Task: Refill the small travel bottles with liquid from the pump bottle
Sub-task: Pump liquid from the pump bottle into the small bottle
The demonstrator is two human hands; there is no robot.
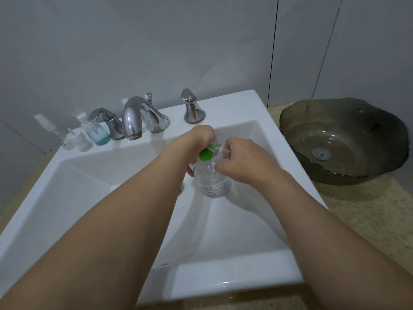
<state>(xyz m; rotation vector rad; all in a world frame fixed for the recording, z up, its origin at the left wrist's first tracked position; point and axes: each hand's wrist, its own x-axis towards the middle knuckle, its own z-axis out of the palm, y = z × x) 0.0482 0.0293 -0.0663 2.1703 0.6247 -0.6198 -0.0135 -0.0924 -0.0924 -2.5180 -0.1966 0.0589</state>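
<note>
A clear pump bottle [211, 181] with a green pump head [206, 153] stands in the white sink [73, 175]. My left hand [196, 139] is curled over the green pump head from above. My right hand [243, 161] holds a small clear travel bottle [220, 151] right beside the pump's nozzle; most of that bottle is hidden by my fingers. On the sink's back left ledge stand more small bottles: a clear spray bottle [48, 128], a white one [80, 140] and one with blue liquid [97, 133].
A chrome faucet [134, 118] with two handles [192, 107] rises at the back of the sink. A dark glass vessel basin [344, 139] sits on the speckled counter to the right. A grey wall stands behind.
</note>
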